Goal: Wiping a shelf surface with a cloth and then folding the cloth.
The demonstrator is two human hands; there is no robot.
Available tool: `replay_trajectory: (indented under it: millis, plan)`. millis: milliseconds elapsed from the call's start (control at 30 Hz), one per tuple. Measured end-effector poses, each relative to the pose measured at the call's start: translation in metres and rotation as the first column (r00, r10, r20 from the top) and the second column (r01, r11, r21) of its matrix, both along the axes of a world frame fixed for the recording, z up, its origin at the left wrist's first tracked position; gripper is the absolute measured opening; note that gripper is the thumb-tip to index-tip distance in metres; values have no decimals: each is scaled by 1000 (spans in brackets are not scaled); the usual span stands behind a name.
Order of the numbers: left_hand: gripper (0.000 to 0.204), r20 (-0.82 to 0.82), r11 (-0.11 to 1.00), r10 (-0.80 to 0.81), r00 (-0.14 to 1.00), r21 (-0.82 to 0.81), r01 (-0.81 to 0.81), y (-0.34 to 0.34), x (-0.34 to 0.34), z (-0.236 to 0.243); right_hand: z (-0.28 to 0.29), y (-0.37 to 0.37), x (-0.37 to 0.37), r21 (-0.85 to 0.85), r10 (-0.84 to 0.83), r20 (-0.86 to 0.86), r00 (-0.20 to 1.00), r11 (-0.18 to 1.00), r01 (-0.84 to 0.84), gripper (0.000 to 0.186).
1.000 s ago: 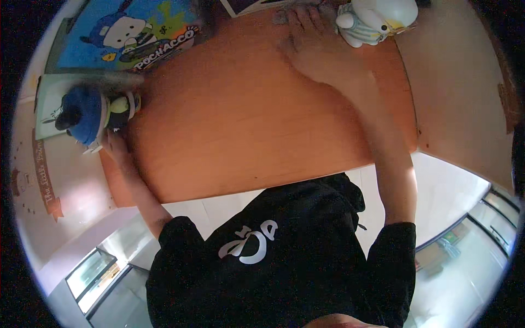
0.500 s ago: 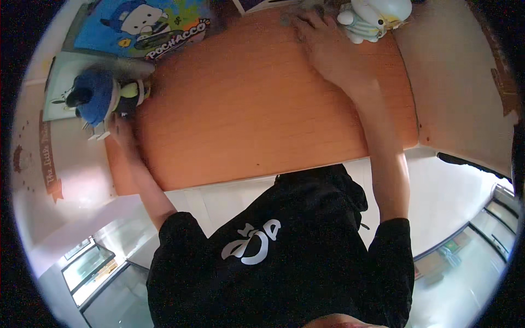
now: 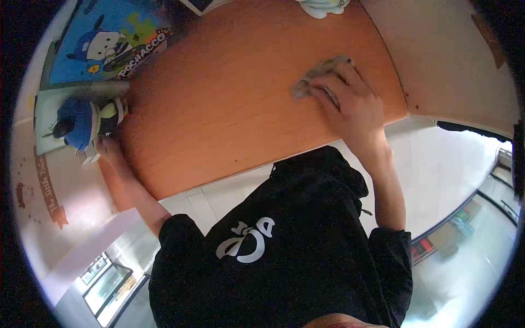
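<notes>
My right hand (image 3: 355, 106) is over the right part of the orange-brown wooden desktop (image 3: 235, 109), its fingers closed on a crumpled greyish cloth (image 3: 322, 71) that lies against the wood. At the desk's left edge, my left hand (image 3: 111, 150) is right by a toy figure (image 3: 79, 121) with a blue cap and dark clothes. The fingers of that hand are mostly hidden at the figure's lower side, so whether they grip or only touch it does not show.
Behind the figure stands a pale panel or box (image 3: 46, 123), with a blue cartoon picture (image 3: 101, 46) beyond it. A white figurine (image 3: 322, 6) is partly cut off at the top. Pale side walls (image 3: 437, 60) bound the desk.
My right hand has come from the far side of the desk toward me with the cloth. My left hand stays by the capped figure. The whole view has turned somewhat.
</notes>
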State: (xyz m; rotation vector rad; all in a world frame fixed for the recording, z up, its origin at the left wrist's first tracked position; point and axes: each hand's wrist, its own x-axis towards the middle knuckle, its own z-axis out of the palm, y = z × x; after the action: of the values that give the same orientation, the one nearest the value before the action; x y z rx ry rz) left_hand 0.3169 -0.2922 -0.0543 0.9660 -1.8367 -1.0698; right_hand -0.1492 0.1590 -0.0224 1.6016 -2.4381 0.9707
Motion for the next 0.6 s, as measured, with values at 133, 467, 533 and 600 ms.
replay_trajectory:
  millis: [133,467,533,600]
  plan:
    - [35,-18,1000,23,1000,8,-23,8,8,-6,13,15,2,27,-30,12,999,999,30,10]
    - [36,-48,988,153,987,7,-153,5,23,-24,42,27,-8,126,87,113,990,987,-101,21]
    - [36,-59,985,173,983,0,-173,27,19,-21,36,18,-13,161,160,45,986,973,-165,20]
    - [36,-70,980,197,978,-6,-198,7,18,-23,30,8,-18,198,238,-21,971,953,-229,18]
